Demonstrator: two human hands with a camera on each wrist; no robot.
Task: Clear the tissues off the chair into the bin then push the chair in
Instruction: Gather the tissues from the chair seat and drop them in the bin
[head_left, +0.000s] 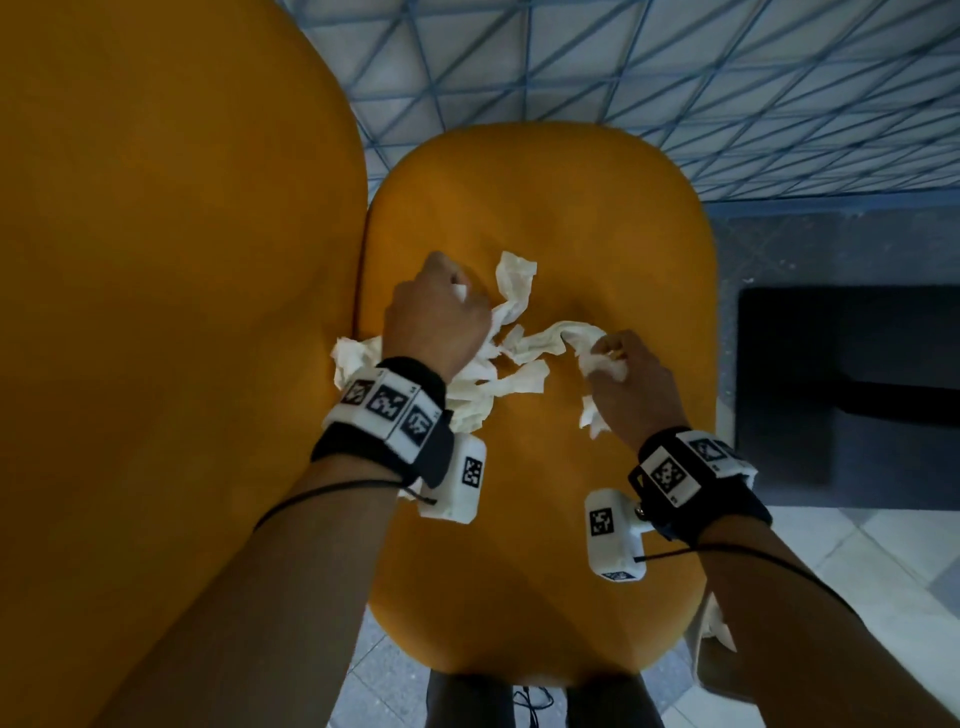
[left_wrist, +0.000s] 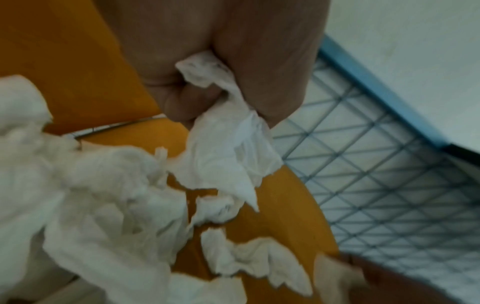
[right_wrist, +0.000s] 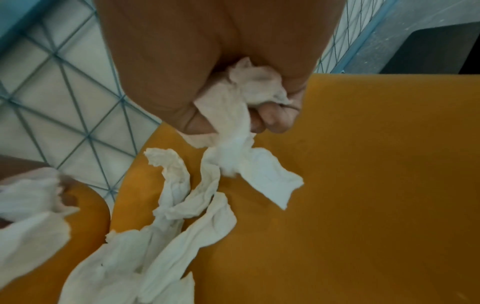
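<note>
- The left hand (head_left: 436, 317) is curled into a fist around a bunch of white tissues (head_left: 514, 291), low over the chair seat (head_left: 545, 519), toward the side nearest the backrest (head_left: 156, 260).
- In the left wrist view a crumpled piece pokes from between the curled fingers (left_wrist: 182, 102) and hangs down toward the seat.
- The right hand (head_left: 631, 384) is also closed on tissue, pinching a twisted strip at the seat's opposite side; a short scrap hangs below its palm.
- Between the two hands, more torn, twisted tissue strips lie on the seat, touching one another, and run from one fist to the other.
- A further crumpled wad sits on the seat just under the left wrist, against the gap between seat and backrest.
- Off the seat's near right corner, behind the right forearm, a pale container (head_left: 711, 654) shows with white tissue in it; whether it is the bin I cannot tell.
- Beyond the seat lies blue-lined floor (head_left: 675, 78).
</note>
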